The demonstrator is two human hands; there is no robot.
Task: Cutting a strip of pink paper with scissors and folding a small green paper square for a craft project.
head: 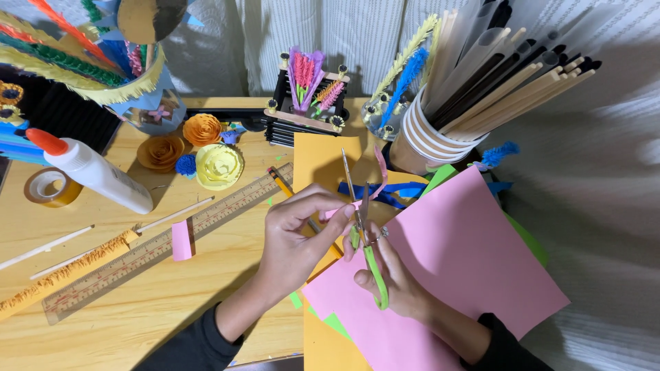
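Head view, looking down at the wooden tabletop [158,302]. I take the pink paper sheet [474,261] as landmark throughout. My left hand [295,240] sits just left of the sheet's upper left edge, thumb and fingertips closed narrowly on one end of a thin pink paper strip [378,175]; the strip curls up and away above the sheet's top corner. My right hand [392,275] rests on the sheet's left part, fingers through the green loops of the scissors [364,233], gripping them; the blades stand slightly parted and point away from me, past the sheet's upper edge. The strip meets the blades just beside the left fingertips, so I judge it is pinched taut to keep it steady at the cutting line, with the sheet lying below as a working surface.

Under the sheet, orange paper [323,161] and green paper [529,240] show at its edges. Left of the sheet lie a yellow pencil [282,182], a wooden ruler [172,240], a small pink paper piece [181,240], a fringed orange strip [69,275], a glue bottle [96,175] and a tape roll [49,187]. Paper rosettes [206,148] sit farther up on the left. Above the sheet's top corner stands a paper cup [430,141] full of sticks.
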